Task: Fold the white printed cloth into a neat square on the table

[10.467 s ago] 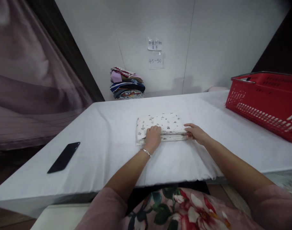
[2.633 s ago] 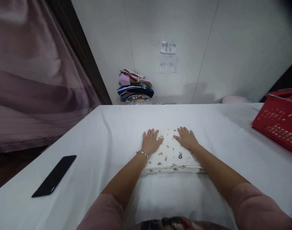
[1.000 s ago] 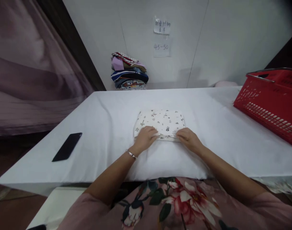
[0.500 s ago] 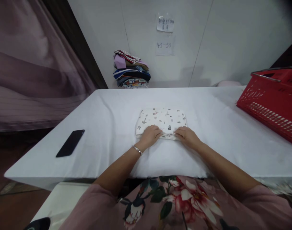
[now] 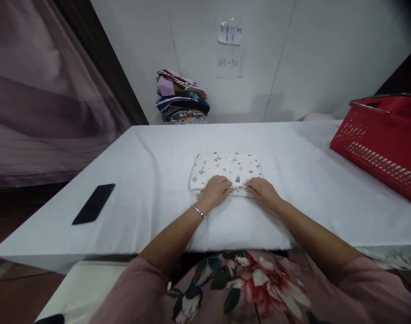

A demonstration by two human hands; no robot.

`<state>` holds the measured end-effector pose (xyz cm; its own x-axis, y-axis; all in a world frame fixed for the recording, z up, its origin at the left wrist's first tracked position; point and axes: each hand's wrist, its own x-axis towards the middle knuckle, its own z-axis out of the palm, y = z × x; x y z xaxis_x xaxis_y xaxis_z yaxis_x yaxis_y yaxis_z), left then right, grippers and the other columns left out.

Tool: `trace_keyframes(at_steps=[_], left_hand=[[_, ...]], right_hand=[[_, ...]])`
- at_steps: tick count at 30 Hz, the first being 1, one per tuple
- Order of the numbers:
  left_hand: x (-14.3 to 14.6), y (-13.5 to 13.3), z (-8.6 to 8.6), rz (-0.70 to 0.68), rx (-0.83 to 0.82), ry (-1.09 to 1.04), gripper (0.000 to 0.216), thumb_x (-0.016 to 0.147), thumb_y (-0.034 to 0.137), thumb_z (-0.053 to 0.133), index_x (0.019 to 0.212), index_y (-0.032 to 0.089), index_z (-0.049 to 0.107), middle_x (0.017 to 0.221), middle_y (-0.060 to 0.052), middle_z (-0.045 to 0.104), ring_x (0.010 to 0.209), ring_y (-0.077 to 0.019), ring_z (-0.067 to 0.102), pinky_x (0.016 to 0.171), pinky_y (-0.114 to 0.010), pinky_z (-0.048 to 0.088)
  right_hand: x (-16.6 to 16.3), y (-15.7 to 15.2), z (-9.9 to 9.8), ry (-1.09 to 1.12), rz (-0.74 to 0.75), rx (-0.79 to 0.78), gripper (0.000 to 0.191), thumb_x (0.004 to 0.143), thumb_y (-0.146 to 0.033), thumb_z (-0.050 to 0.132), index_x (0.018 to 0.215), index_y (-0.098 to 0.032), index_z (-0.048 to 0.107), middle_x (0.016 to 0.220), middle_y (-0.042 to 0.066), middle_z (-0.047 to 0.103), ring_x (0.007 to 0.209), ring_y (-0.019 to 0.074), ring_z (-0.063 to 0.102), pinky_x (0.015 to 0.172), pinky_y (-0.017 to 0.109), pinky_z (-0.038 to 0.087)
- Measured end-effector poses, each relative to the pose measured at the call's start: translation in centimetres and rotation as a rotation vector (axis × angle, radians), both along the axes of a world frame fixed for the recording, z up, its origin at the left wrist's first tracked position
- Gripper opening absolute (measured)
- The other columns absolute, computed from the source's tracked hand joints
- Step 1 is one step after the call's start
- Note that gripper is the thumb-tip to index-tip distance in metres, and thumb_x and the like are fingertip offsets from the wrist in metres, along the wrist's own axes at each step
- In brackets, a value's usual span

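A white cloth with a small grey and brown print (image 5: 225, 167) lies folded into a flat rectangle in the middle of the white-covered table (image 5: 131, 207). Its layered near edge faces me. My left hand (image 5: 217, 192), with a silver bracelet at the wrist, grips that edge left of centre, fingers on top and thumb against the layers. On the same edge, a little to the right, my right hand (image 5: 263, 191) pinches the cloth in the same manner. A short stretch of the layers shows between the two hands.
A black phone (image 5: 94, 204) lies at the table's left. A red plastic basket (image 5: 381, 144) stands at the right edge. Behind the table's far edge is a stack of folded fabrics (image 5: 182, 96) against the wall, with paper signs (image 5: 229, 63) above. A pink curtain (image 5: 39, 99) hangs at the left.
My left hand has shifted slightly right along the cloth's near edge. The right hand keeps its place on the cloth. The whole view has shifted a little.
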<state>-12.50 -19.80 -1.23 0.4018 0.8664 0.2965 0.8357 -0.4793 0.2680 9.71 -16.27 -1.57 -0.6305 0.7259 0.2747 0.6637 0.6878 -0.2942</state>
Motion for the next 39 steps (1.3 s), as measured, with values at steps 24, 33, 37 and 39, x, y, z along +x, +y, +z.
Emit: trace_keyframes(at_steps=[24,33,37,39], left_hand=[[0.1,0.4,-0.5,0.021,0.026,-0.08,0.02,0.09,0.029,0.041,0.083,0.019,0.057,0.085,-0.003,0.057,0.083,-0.0174,0.049,0.075,-0.033,0.038],[0.0,0.4,-0.8,0.021,0.031,-0.103,0.019,0.09,0.029,0.041,0.085,0.02,0.057,0.086,-0.003,0.058,0.084,-0.0176,0.05,0.075,-0.033,0.037],[0.0,0.4,-0.9,0.016,0.027,-0.111,0.02,0.09,0.029,0.041,0.086,0.02,0.057,0.087,-0.003,0.058,0.085,-0.0173,0.05,0.077,-0.033,0.038],[0.0,0.5,-0.9,0.017,0.024,-0.108,0.019,0.09,0.029,0.041,0.086,0.02,0.057,0.088,-0.003,0.059,0.086,-0.0172,0.05,0.077,-0.034,0.038]], right_hand=[[1.4,0.8,2.1,-0.12,0.175,-0.119,0.034,0.083,-0.017,0.043,0.114,-0.02,0.058,0.107,0.008,0.062,0.099,0.0214,0.056,0.086,0.035,0.044],[1.1,0.1,1.7,-0.267,0.109,-0.02,0.025,0.086,-0.017,0.042,0.105,-0.017,0.058,0.102,0.011,0.061,0.096,0.0218,0.055,0.078,0.033,0.045],[0.8,0.0,1.3,-0.284,0.11,0.027,0.027,0.087,-0.017,0.041,0.108,-0.016,0.057,0.105,0.011,0.06,0.098,0.0219,0.053,0.079,0.033,0.044],[0.7,0.0,1.1,-0.297,0.119,0.051,0.029,0.087,-0.017,0.04,0.112,-0.016,0.056,0.108,0.012,0.059,0.099,0.0222,0.053,0.079,0.033,0.044]])
